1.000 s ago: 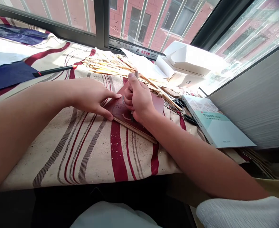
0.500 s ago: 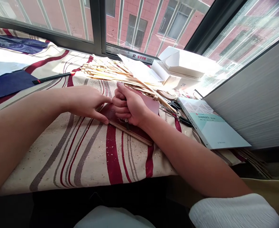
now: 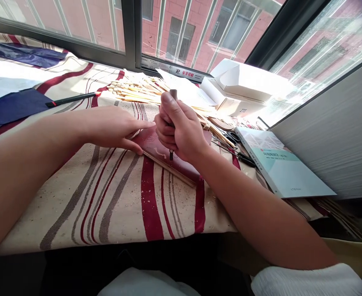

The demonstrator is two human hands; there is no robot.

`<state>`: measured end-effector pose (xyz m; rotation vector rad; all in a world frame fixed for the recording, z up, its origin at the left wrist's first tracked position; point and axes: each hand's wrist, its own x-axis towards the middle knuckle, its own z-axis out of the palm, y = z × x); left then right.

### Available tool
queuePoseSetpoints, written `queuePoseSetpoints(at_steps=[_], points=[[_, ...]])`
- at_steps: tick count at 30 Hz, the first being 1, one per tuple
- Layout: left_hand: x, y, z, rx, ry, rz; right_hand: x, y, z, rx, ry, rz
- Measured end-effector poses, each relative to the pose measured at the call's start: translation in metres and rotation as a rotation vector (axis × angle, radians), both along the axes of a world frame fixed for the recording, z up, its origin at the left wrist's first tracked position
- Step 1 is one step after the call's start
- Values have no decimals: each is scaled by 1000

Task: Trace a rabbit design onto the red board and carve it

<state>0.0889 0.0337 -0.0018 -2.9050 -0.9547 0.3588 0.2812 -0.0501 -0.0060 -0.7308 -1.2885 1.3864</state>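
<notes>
A maroon-covered book (image 3: 181, 167) lies flat on the striped cloth, its pale edge facing me. On its left corner rests my left hand (image 3: 119, 128), thumb at the front edge and index finger stretched over the cover. My right hand (image 3: 179, 129) is a fist around an upright hand tool (image 3: 173, 94). The brownish end of its handle sticks out above the thumb, and a dark metal tip points down at the cover below the fist. The tool's exact kind is hidden by my fingers. A thin pale curl lies on the cover beside the tip.
Thin wooden strips (image 3: 134, 91) are heaped behind the book. White boxes (image 3: 242, 105) stand by the window. Black-handled scissors (image 3: 231, 137) and a pale green book (image 3: 287, 166) lie to the right. A black pen (image 3: 72, 99) and dark blue sheets (image 3: 16, 107) are at left. Crumbs dot the striped cloth (image 3: 122, 218).
My right fist has tipped more upright and risen slightly, so the tool's handle end and tip now show. My left hand stays at the book's corner. The view has shifted a little.
</notes>
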Motion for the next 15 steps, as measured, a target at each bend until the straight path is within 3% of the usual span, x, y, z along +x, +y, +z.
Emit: queuePoseSetpoints(at_steps=[4,9,15], points=[[3,-2,1,-47,-22,36,-6,2,-4,-8,5,1],[1,-4,0,-103,-54,40,-14,7,-12,17,24,-99],[0,-4,-7,-133,-101,44,-16,7,-8,-17,43,-145]])
